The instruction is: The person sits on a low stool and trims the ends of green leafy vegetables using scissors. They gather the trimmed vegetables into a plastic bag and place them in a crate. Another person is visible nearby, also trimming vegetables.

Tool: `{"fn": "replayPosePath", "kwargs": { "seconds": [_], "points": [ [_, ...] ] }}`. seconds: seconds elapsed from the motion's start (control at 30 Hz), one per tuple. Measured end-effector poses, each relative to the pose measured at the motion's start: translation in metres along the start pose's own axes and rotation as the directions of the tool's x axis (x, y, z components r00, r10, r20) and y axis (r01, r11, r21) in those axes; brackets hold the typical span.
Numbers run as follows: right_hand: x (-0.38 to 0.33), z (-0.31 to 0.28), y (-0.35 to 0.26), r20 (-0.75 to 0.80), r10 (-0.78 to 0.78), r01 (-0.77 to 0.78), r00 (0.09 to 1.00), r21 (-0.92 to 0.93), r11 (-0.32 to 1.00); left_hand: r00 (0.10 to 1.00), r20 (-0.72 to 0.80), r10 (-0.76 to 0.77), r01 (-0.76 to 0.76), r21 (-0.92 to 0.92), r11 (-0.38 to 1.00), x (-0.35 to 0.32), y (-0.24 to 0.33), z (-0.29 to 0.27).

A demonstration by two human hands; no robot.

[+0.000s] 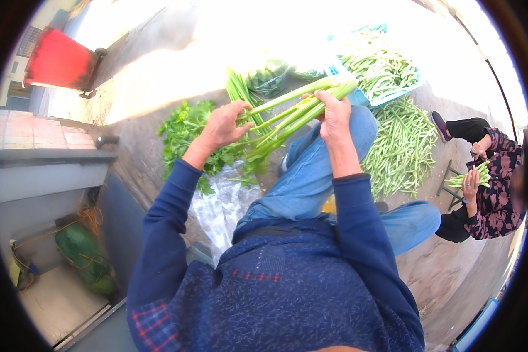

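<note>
I hold a bunch of long pale-green celery stalks [296, 111] across my knee. My right hand [336, 116] is closed around the thick stalk end, near my raised jeans-clad knee [325, 170]. My left hand [224, 125] grips the stalks lower down, close to the leafy end, fingers pinching a stem. The leaves [188, 132] hang down over the ground and a clear plastic sheet [220, 208]. Both sleeves are dark blue.
A heap of green beans [402, 146] lies on the ground to the right, more in a blue tray [381, 67] beyond. Another person [487, 188] sits at right holding beans. A red bin [58, 61] stands far left; a grey cart [53, 199] is beside me.
</note>
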State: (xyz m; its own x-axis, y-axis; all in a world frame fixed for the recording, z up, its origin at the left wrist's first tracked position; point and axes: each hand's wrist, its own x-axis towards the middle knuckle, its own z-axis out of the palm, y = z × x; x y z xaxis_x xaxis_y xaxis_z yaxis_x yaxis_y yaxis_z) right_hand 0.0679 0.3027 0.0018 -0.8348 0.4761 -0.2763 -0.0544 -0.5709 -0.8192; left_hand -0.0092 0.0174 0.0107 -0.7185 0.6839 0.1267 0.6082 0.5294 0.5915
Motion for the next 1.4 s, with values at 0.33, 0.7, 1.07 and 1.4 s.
{"fn": "replayPosePath", "kwargs": {
  "seconds": [0.33,0.7,1.07,1.4],
  "points": [
    [0.006,0.001,-0.002,-0.090,0.061,-0.064,0.994,-0.042,0.997,0.839,-0.090,0.537,-0.425,0.507,0.750,-0.006,0.008,-0.016],
    [0.001,-0.005,0.004,-0.072,-0.016,0.019,0.997,0.047,0.999,0.959,0.142,0.245,-0.283,0.541,0.792,0.001,-0.029,0.003],
    [0.006,-0.008,0.006,-0.076,0.008,-0.003,0.997,0.076,0.997,0.946,-0.294,0.132,-0.038,0.304,0.952,-0.036,-0.040,0.004],
    [0.005,-0.005,0.003,-0.068,0.017,-0.013,0.998,0.055,0.998,0.924,-0.146,0.353,-0.259,0.438,0.861,-0.007,-0.008,0.048]
  ]
}}
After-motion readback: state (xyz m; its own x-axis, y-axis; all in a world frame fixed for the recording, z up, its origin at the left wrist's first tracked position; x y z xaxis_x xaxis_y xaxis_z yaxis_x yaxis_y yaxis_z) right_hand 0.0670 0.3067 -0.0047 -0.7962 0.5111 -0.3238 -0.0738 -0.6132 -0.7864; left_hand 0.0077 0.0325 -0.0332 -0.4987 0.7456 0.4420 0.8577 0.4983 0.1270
